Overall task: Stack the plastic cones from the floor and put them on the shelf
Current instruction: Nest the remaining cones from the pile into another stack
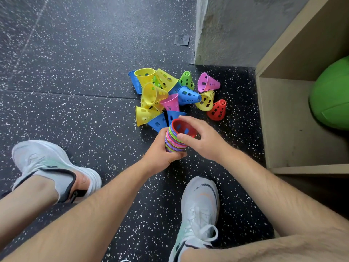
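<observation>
My left hand (162,150) grips a stack of nested coloured cones (172,141) from below, held just above the floor. A red cone (182,127) sits open-end up on top of the stack, and my right hand (203,139) holds its rim with thumb and fingers curled around it. Just beyond lies a pile of loose perforated cones (160,95) in yellow, blue, pink and green. A separate red cone (217,110) and a pink cone (207,82) lie at the pile's right side. The wooden shelf (283,120) stands to the right.
A green ball (332,95) sits inside the shelf compartment. A grey concrete wall (226,31) rises behind the pile. My two feet in white trainers (198,208) rest on the speckled black rubber floor (75,63). A taped patch (181,40) lies near the wall.
</observation>
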The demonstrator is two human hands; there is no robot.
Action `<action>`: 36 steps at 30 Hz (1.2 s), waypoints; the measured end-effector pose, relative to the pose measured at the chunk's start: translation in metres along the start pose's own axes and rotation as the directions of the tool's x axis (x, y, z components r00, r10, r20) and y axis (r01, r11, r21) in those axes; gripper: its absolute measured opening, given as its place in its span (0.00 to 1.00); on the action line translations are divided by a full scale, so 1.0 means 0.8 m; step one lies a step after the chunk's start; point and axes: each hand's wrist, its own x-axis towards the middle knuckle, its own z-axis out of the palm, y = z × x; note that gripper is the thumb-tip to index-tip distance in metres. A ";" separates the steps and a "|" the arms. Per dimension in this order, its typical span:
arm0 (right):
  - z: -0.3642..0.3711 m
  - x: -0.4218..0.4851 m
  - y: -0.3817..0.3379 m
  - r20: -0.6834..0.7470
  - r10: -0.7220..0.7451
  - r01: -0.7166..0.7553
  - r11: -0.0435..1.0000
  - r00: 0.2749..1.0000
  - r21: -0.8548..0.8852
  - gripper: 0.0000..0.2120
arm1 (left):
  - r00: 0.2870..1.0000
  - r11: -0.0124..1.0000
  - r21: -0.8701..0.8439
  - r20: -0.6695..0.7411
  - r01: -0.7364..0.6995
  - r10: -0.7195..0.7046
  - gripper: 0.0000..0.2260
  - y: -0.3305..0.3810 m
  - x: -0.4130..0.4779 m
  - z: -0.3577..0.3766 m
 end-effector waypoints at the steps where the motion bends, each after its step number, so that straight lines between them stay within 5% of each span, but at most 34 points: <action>1: 0.002 0.000 0.003 0.017 0.015 -0.016 1.000 1.000 0.022 0.34 | 1.000 1.000 0.000 0.003 0.000 0.000 0.32 0.001 0.000 0.001; 6: -0.008 0.000 0.017 -0.071 -0.013 0.012 1.000 0.997 -0.012 0.31 | 1.000 1.000 0.017 0.014 0.000 0.000 0.33 0.005 0.001 0.001; 12: -0.033 0.020 0.044 -0.450 -0.093 -0.043 0.958 0.888 -0.282 0.20 | 1.000 0.998 0.056 0.023 0.018 -0.020 0.32 0.007 0.005 0.001; 17: -0.058 0.034 0.065 -0.351 0.148 -0.293 0.865 0.924 -0.407 0.31 | 0.999 0.997 0.071 0.034 0.023 -0.026 0.33 0.008 0.006 -0.001; 26: -0.053 0.029 0.083 -0.443 0.072 -0.260 0.888 0.894 -0.380 0.10 | 0.999 0.997 0.079 0.032 0.013 -0.015 0.32 0.007 0.005 0.000; 33: -0.042 0.020 0.088 -0.346 0.190 -0.318 0.876 0.919 -0.364 0.30 | 0.999 0.996 0.083 0.036 0.021 -0.024 0.33 0.008 0.005 -0.001; 36: -0.043 0.020 0.092 -0.280 0.280 -0.382 0.815 0.918 -0.435 0.22 | 0.999 0.997 0.079 0.031 0.022 -0.024 0.33 0.009 0.004 -0.001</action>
